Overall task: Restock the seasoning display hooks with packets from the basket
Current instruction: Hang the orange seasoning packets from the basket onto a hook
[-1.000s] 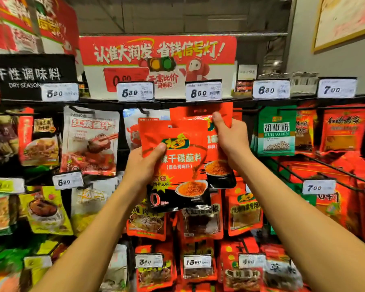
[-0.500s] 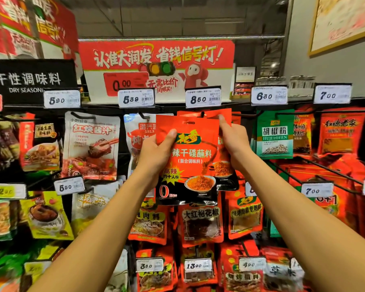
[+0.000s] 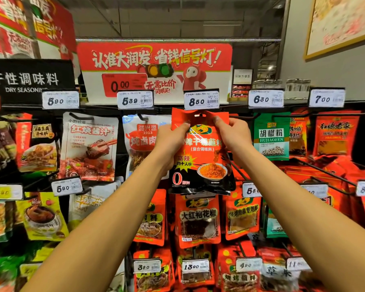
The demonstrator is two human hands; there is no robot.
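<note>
While both hands are pinching its top corners, the red seasoning packet (image 3: 200, 152) is hanging just under the 8.50 price tag (image 3: 201, 100) | left hand (image 3: 171, 140) and right hand (image 3: 232, 135) are gripping it | white packet (image 3: 143, 142) is crowding left, green pepper packet (image 3: 271, 135) right | lower packets (image 3: 198, 220) are sitting just beneath.

Both forearms bare, seemingly no sleeves, rings or watch in view
</note>
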